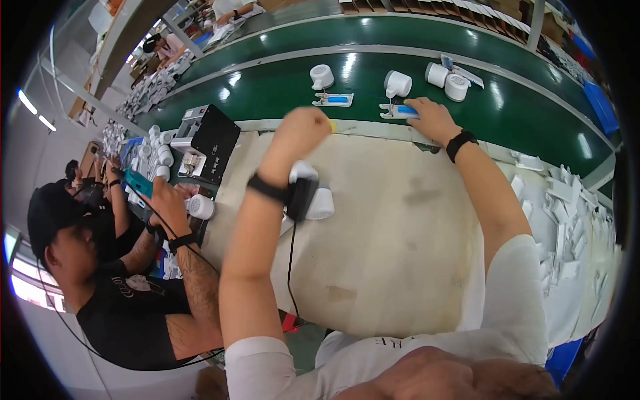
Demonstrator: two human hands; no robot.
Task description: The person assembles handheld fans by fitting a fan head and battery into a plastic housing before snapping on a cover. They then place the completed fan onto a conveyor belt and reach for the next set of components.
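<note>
My left hand (303, 135) is raised over the far edge of the worktable, fingers curled in and blurred. A bit of yellow (333, 126) shows at its fingertips; whatever it holds is hidden. On the green conveyor, my right hand (433, 121) has its fingers on the right end of a white plastic tray with a blue cell (399, 111). A round white housing (399, 84) stands just behind that tray. Left of it lies a similar tray with a blue cell (333, 100), near another white housing (321, 77). Beside my left wrist, white housings (321, 204) sit on the table, partly covered.
Two more white housings (457, 87) and a flat white part lie farther right on the belt. A black boxy machine (207, 143) stands at the table's left. White plastic pieces (563, 207) are heaped on the right. A co-worker (127, 267) handles a teal tool close on my left.
</note>
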